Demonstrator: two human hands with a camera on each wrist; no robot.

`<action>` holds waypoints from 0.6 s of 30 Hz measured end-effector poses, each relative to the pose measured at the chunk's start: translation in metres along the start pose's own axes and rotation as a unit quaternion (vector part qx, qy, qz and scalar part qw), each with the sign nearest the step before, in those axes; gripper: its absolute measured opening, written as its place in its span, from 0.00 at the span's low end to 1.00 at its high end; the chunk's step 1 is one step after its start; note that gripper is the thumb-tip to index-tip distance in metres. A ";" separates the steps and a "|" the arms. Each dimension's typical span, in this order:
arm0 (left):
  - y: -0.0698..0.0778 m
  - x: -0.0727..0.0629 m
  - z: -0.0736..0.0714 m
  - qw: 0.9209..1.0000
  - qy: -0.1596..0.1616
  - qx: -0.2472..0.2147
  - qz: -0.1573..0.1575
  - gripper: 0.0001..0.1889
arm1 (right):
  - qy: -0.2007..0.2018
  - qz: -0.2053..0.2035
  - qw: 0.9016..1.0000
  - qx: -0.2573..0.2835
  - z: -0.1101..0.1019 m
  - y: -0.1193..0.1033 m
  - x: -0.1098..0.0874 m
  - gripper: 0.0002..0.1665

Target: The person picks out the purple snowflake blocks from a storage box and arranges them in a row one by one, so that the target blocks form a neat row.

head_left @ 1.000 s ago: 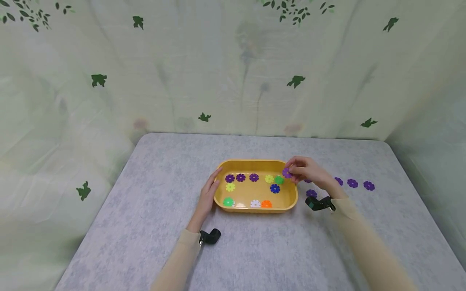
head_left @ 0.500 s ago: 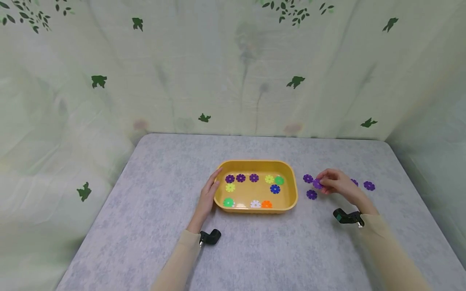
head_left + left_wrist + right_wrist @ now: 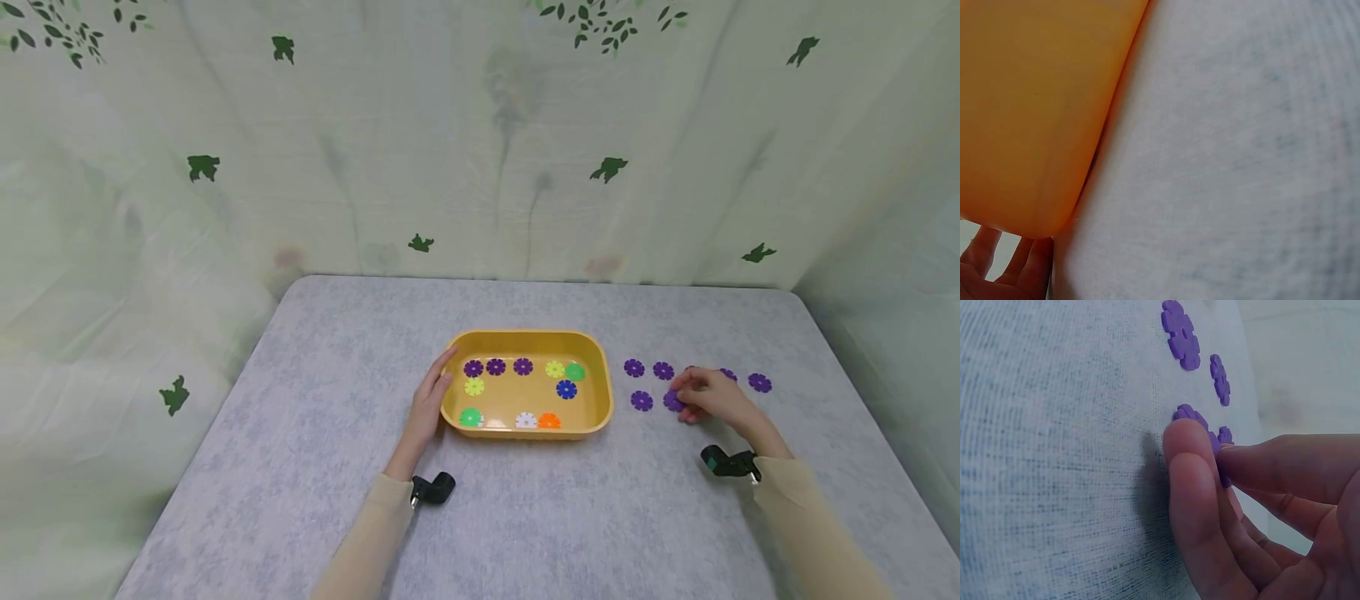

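My left hand rests against the left end of a yellow plastic tray, its fingertips at the wall in the left wrist view. The tray holds purple, yellow, green, blue, white and orange flower-shaped discs. To the tray's right, my right hand pinches a purple flower-shaped disc between thumb and fingers, low over the table. The fingers partly hide this disc in the right wrist view. Beside it lie more purple discs, including one at the front left and one behind it.
Further purple discs lie behind and right of my right hand, the rightmost disc apart from the fingers. The grey table extends around the tray. A pale curtain with green leaf shapes hangs behind the table.
My right hand has carried a purple disc from the tray's right end to the table on the right, now in the front row. My left hand and the tray have stayed put.
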State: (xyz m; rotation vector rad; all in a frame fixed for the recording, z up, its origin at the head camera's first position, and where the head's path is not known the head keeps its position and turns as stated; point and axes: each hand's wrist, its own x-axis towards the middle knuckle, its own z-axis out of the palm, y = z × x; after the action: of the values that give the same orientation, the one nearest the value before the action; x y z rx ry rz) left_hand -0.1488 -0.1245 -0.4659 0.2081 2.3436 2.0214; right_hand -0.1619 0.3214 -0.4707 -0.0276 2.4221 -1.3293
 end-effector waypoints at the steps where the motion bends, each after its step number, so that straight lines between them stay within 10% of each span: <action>1: 0.000 0.000 0.000 1.000 0.000 0.001 0.000 0.23 | 0.000 0.001 1.000 -0.004 0.001 0.000 0.001 0.13; 18: -0.001 0.001 0.001 1.000 0.005 0.010 0.000 0.23 | -0.003 -0.074 0.997 0.037 0.012 -0.059 0.019 0.21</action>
State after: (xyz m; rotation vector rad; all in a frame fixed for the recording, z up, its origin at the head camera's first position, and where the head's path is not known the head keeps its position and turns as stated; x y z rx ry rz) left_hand -0.1494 -0.1239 -0.4666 0.1986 2.3702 2.0051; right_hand -0.1850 0.2748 -0.4342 -0.1944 2.4039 -1.4788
